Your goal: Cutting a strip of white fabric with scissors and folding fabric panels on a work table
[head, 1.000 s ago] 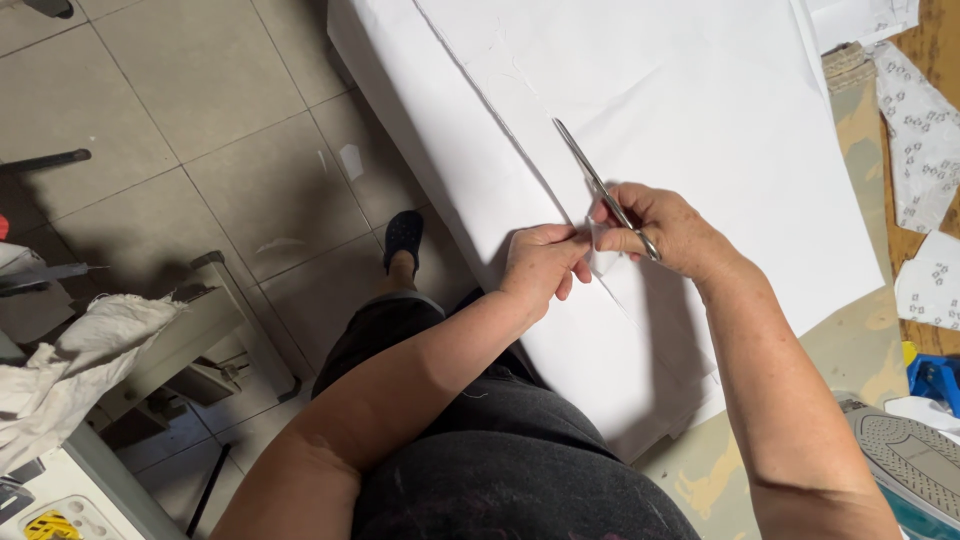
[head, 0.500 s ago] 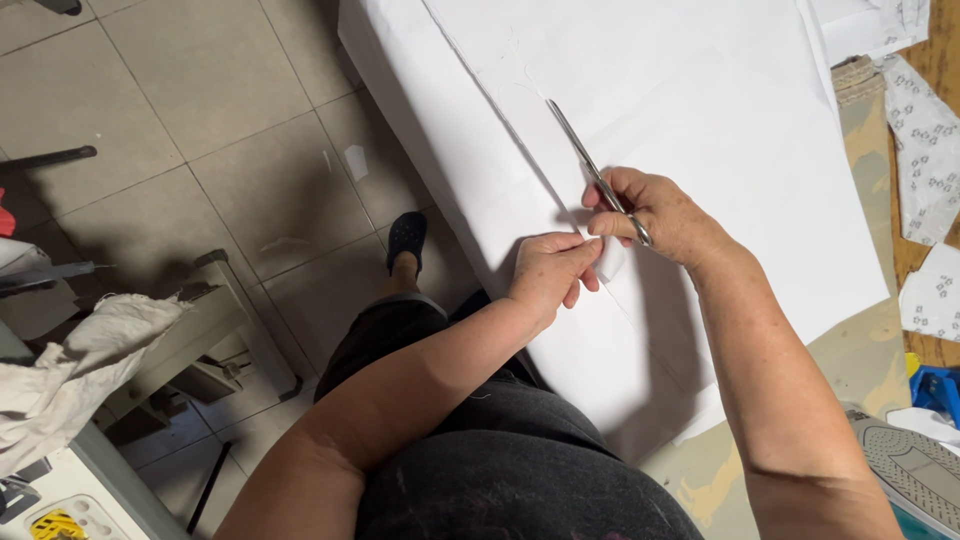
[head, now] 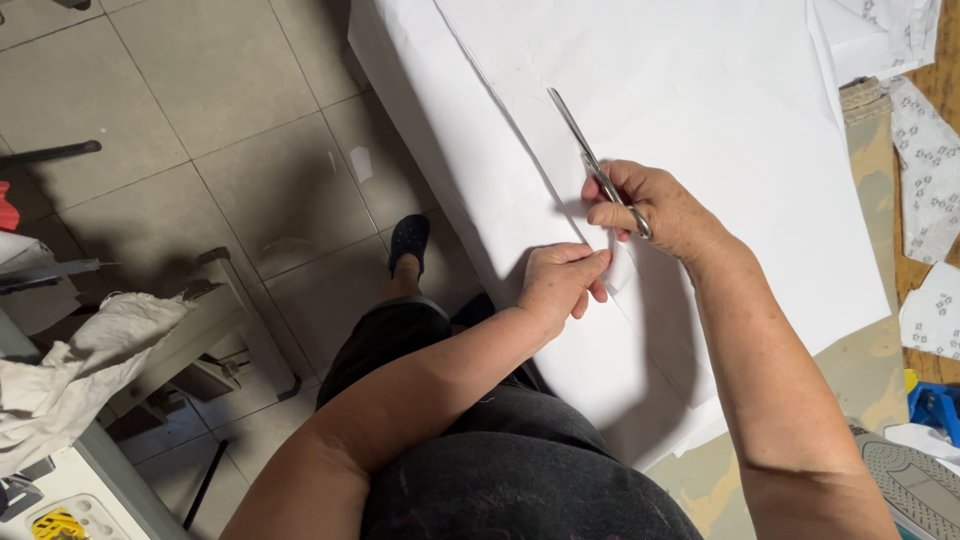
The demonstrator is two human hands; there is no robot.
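White sheet [head: 700,110] lies across the worktop [head: 870,375], its edge hanging toward the tiled floor [head: 200,130]. The right hand [head: 665,205] has its fingers clenched through the scissors [head: 592,160], blades on the sheet; the left hand [head: 560,280] pinches the sheet's cut edge, keeping it taut.
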